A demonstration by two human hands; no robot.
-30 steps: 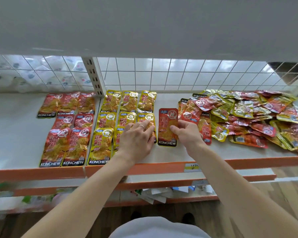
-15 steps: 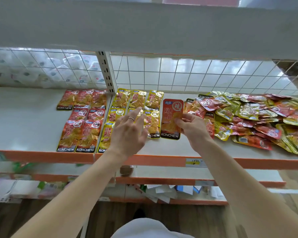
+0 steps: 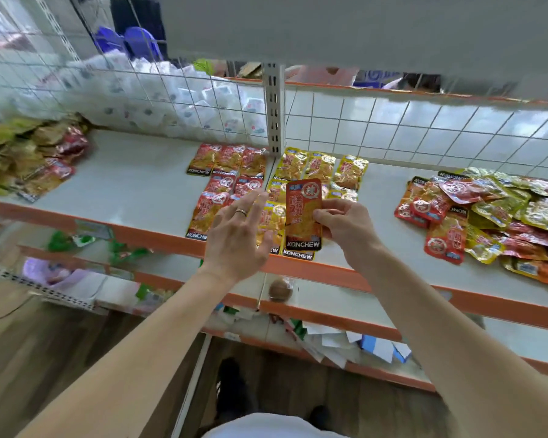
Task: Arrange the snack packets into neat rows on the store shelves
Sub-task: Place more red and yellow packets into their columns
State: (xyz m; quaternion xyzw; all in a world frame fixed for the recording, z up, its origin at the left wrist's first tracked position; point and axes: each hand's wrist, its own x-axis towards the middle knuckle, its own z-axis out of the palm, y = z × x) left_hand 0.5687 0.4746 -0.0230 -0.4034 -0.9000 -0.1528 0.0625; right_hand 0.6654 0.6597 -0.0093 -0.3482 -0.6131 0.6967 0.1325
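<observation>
Right hand (image 3: 345, 226) pinches a red packet (image 3: 303, 213) by its right edge, upright, low over the front of the shelf (image 3: 133, 184) and covering some of the yellow rows (image 3: 321, 167). Left hand (image 3: 238, 238) is open at its 9 o'clock, fingers spread, ring (image 3: 241, 212) on, blocking part of the rows. Red rows (image 3: 227, 161) sit at 10 o'clock, a loose red-and-yellow pile (image 3: 487, 210) at 3, and a blurry heap (image 3: 29, 156) far off at 9. The packets say KONCHEW along the bottom. A slotted post (image 3: 274, 105) stands at 12.

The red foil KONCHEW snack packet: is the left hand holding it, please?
No, the right hand pinches the red foil KONCHEW snack packet; the left hand is open beside it.
</observation>
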